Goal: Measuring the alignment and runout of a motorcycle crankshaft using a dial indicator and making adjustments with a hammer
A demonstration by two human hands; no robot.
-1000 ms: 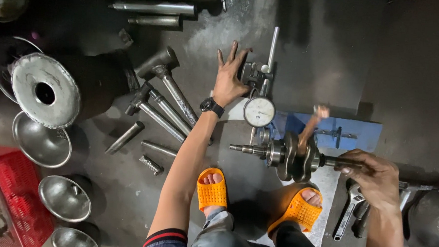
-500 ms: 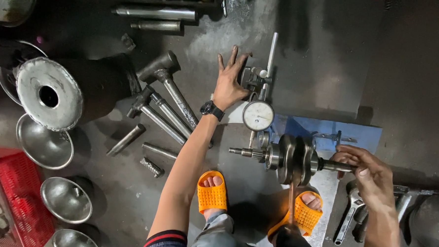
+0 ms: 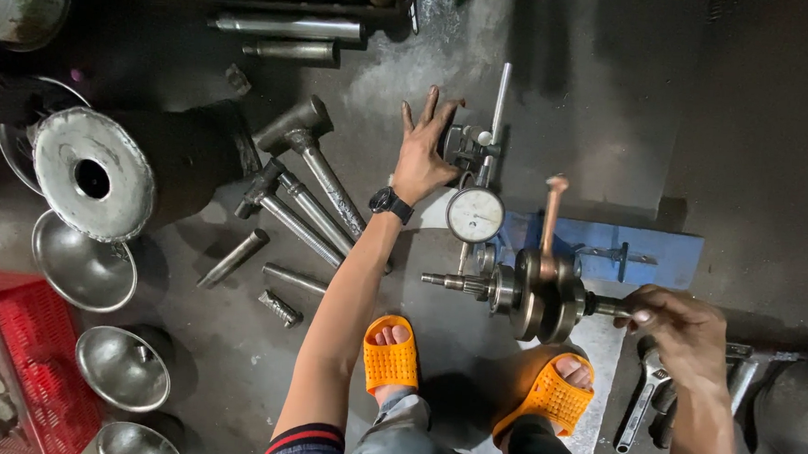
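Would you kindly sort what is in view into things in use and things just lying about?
In use:
left hand on the dial gauge stand
dial gauge
crankshaft
right hand on the crankshaft's end

Lying about:
hammers
steel bowls
red crate
wrench

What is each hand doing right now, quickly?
Left hand: open, flat on the dial gauge stand.
Right hand: closed on the crankshaft shaft end.

The crankshaft (image 3: 537, 296) is shiny grey metal, and its rod (image 3: 552, 215) looks coppery. The dial gauge (image 3: 474, 215) has a smooth glassy face. The hammers (image 3: 311, 173) are dull metal. The sandals (image 3: 389, 363) look like orange plastic, maybe rubber.
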